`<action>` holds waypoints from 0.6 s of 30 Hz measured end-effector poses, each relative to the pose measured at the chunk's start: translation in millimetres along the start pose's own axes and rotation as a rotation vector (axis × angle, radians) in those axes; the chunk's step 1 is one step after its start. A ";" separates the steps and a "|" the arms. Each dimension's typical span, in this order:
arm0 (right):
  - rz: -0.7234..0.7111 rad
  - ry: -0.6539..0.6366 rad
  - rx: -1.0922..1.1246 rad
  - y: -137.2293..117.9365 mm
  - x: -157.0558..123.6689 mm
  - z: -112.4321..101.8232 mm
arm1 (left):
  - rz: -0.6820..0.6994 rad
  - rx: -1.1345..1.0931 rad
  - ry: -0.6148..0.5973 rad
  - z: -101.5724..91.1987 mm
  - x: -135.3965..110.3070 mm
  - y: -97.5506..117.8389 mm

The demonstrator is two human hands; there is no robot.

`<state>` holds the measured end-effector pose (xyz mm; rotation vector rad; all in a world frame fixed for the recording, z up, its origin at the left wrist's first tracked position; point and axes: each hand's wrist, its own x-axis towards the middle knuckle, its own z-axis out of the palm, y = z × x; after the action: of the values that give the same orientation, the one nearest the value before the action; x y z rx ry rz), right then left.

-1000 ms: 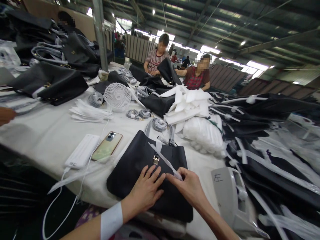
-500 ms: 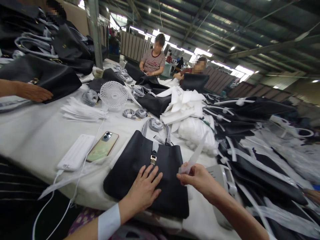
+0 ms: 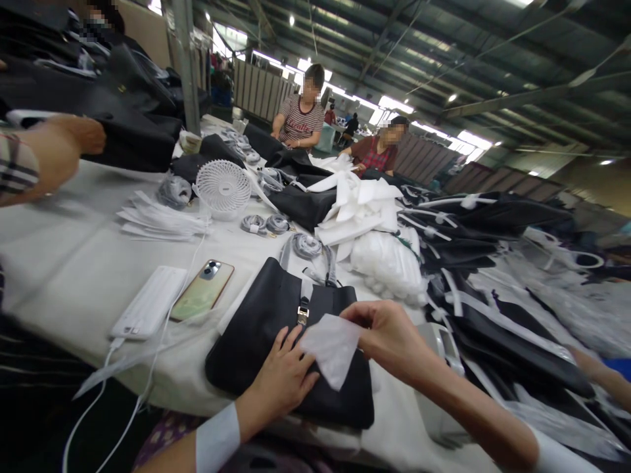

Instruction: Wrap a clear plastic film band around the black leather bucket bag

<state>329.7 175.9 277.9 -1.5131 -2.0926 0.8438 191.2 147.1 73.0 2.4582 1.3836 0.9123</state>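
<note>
Black handbag (image 3: 261,328) under left hand (image 3: 283,378); right hand (image 3: 389,338) pinching white sheet (image 3: 332,348)

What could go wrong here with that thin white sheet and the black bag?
The right hand pinches the white sheet by one side only, so it may crumple or tear. The metal clasp sits right beside it and could snag it. The left hand presses flat on the black bag, whose near end lies close to the edge of the table; a tug might slide it off.
</note>
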 end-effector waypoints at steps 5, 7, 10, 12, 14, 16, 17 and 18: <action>-0.148 -0.030 -0.222 -9.7 11.5 26.1 | -0.026 -0.118 -0.007 -0.9 -0.1 -5.6; -0.188 -0.031 -0.364 -10.5 18.6 38.9 | -0.032 -0.223 0.023 -0.8 0.1 -10.0; -0.258 -0.079 -0.627 -15.9 30.1 54.5 | -0.046 -0.399 0.121 -1.8 0.0 -14.4; -0.305 -0.167 -0.738 -22.2 38.1 62.5 | -0.106 -0.509 0.171 -3.3 -0.4 -15.3; -0.312 -0.218 -0.764 -28.3 46.1 69.9 | -0.203 -0.606 0.185 -5.9 -0.7 -15.2; -0.292 -0.213 -0.739 -31.8 53.5 77.6 | -0.300 -0.698 0.170 -9.7 -0.4 -14.7; -0.278 -0.206 -0.716 -32.4 56.7 81.4 | -0.340 -0.739 0.161 -11.8 0.2 -14.4; -0.267 -0.207 -0.689 -32.0 59.4 85.1 | -0.371 -0.777 0.153 -13.5 1.4 -14.2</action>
<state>233.5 205.7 237.3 -1.4258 -2.8475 0.1778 173.6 154.2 78.2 1.5319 1.1589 1.2528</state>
